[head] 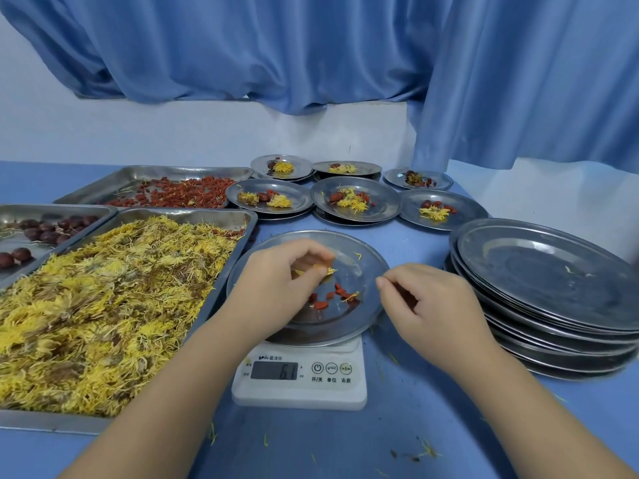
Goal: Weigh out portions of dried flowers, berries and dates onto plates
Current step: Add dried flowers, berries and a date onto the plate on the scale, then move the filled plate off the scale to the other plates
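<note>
Table point(432, 426): blue, beneath both hands.
Left hand point(276, 285): fingertips pinch dried chrysanthemum point(330, 271) above plate point(368, 271).
Right hand point(428, 302): loosely curled, contents unclear.
Handling: probably featherlight, brittle; pinch gently.

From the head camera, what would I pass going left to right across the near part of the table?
Flower tray → left hand, pinching flowers → right hand → stack of plates.

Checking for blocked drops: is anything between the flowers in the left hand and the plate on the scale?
Nothing visible. The left hand pinches dried flowers directly over the plate; only berries lie on it.
</note>
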The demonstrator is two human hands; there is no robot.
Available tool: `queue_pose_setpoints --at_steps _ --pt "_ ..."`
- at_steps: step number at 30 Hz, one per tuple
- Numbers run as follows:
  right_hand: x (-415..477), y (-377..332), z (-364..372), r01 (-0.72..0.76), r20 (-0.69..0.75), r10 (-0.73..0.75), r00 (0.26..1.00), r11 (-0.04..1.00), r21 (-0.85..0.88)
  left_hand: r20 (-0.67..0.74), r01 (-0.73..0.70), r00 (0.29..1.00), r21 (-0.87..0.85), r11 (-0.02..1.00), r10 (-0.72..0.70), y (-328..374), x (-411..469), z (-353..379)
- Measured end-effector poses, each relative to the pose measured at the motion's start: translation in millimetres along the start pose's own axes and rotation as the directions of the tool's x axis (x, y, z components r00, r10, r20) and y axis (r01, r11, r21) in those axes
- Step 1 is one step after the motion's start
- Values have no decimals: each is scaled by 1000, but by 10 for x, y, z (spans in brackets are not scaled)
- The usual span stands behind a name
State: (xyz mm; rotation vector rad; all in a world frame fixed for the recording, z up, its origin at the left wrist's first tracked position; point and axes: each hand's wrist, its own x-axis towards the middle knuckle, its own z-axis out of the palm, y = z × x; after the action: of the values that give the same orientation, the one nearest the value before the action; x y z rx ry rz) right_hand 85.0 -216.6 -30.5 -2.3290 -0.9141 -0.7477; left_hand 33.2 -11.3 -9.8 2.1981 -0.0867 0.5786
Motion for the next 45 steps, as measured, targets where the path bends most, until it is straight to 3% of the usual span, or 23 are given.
queue_pose_setpoints --at_steps 6,8,10,12,14,16,18,20,22,25,28,36,40,45 --pt "2 -8 -5 -17 -16 18 1000 999 48 36 177 983 -393 902 -178 14 16 -95" --pt "3 -9 -1 -44 -18 46 999 996 74 -50 152 982 -356 922 -182 -28 21 -128" --pt "3 -13 12 -116 -22 120 993 984 134 -177 122 971 -212 970 -160 -97 26 -151" --pt "11 -11 27 -271 18 272 962 948 166 -272 146 945 -149 978 -183 -162 38 -179" --pt "24 -4 37 -442 135 430 893 893 80 -300 215 919 -157 964 -254 -230 67 -205" --pt "31 2 54 -584 283 545 789 809 69 -270 286 911 -130 950 -311 -271 92 -216" --pt "31 -4 62 -722 436 601 670 664 194 -243 320 908 -128 939 -342 -286 99 -212" --pt "31 -14 54 -813 582 574 576 475 336 -251 301 905 -190 934 -343 -282 95 -205" --pt "36 -38 30 -848 682 504 529 304 434 -266 283 897 -264 922 -352 -263 93 -213" --pt "36 -88 6 -845 737 441 512 104 525 -273 285 872 -390 876 -406 -201 90 -250" --pt "32 -133 22 -803 708 479 518 -12 596 -291 269 853 -466 843 -433 -169 81 -271" --pt "138 -225 156 -693 576 599 556 -47 719 -403 65 849 -562 824 -342 -86 10 -235" --pt "421 -107 290 -609 492 673 553 -76 789 -300 105 836 -734 671 -459 -64 19 -196" --pt "889 176 595 -477 361 810 461 -117 871 -129 133 806 -911 390 -577 -99 50 -176"
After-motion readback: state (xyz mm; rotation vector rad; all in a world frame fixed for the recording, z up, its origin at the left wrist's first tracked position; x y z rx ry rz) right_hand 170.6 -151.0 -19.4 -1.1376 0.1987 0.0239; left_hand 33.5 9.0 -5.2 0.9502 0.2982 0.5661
